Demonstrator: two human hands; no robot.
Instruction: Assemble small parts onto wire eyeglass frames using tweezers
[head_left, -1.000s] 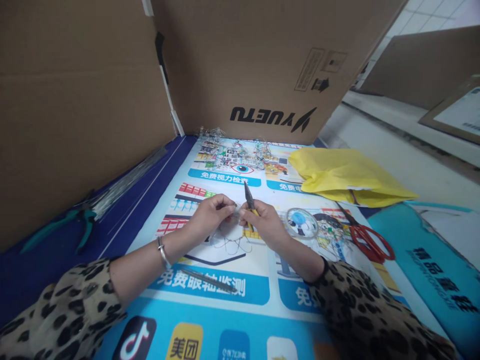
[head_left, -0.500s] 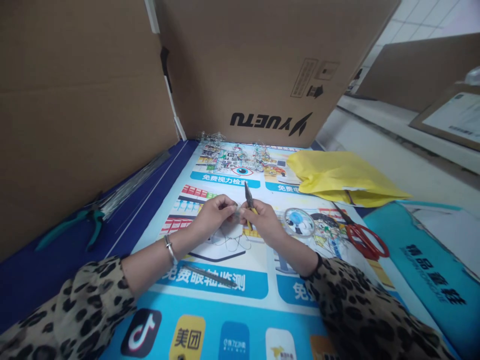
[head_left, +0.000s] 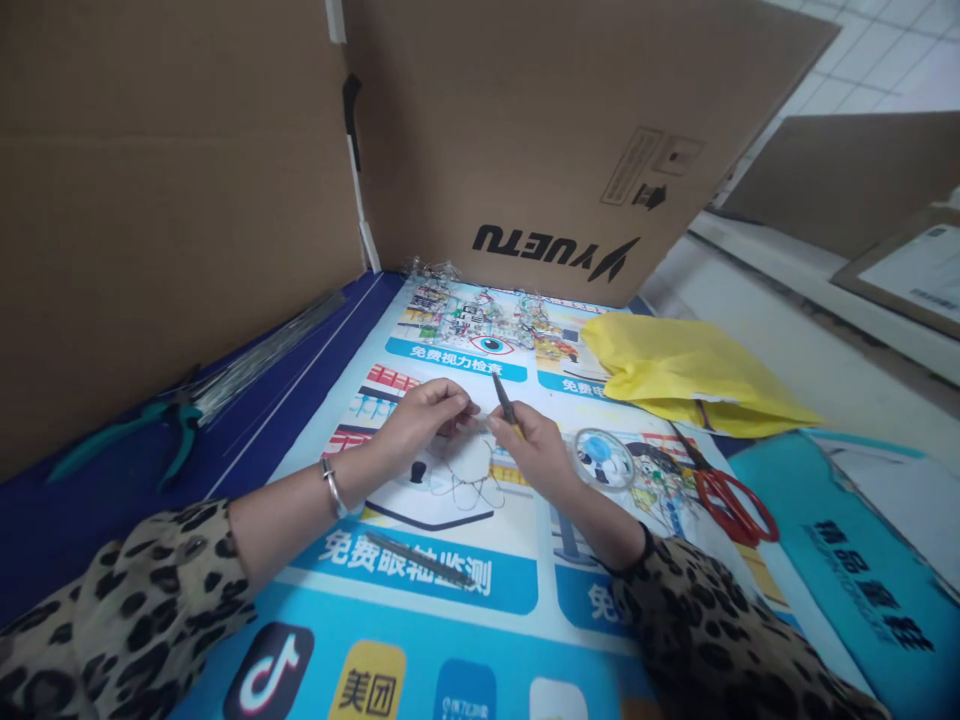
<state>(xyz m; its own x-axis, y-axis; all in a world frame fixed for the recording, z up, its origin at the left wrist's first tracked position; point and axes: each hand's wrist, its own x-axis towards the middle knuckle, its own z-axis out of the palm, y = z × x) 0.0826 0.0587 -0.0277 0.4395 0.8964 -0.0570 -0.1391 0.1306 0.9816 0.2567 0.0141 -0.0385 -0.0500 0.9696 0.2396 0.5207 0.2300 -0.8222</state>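
Observation:
My left hand [head_left: 433, 408] is closed in a pinch on thin bent wire [head_left: 466, 482], which loops down below the fingers over the printed sheet. My right hand [head_left: 534, 445] is wrapped around small pliers [head_left: 504, 400] with dark jaws and yellow handles. Their jaws point up and away, and my fingers cover most of the handles. The fingertips of both hands nearly meet, with a small pale bit of the wirework between them; its exact shape is too blurred to tell. A bundle of short straight wires [head_left: 420, 558] lies on the sheet nearer to me.
Right of my hands are a round clear container [head_left: 602, 460], red-handled scissors [head_left: 735, 508] and a yellow bag [head_left: 690, 370]. Teal-handled pliers [head_left: 176, 440] and long wires [head_left: 262, 352] lie left. Tangled wirework [head_left: 487, 312] sits before the cardboard wall [head_left: 555, 130].
The pliers have tilted further left in my right hand, and their handles show less. The wire loops hang slightly differently under my left fingers. The whole view has shifted a little.

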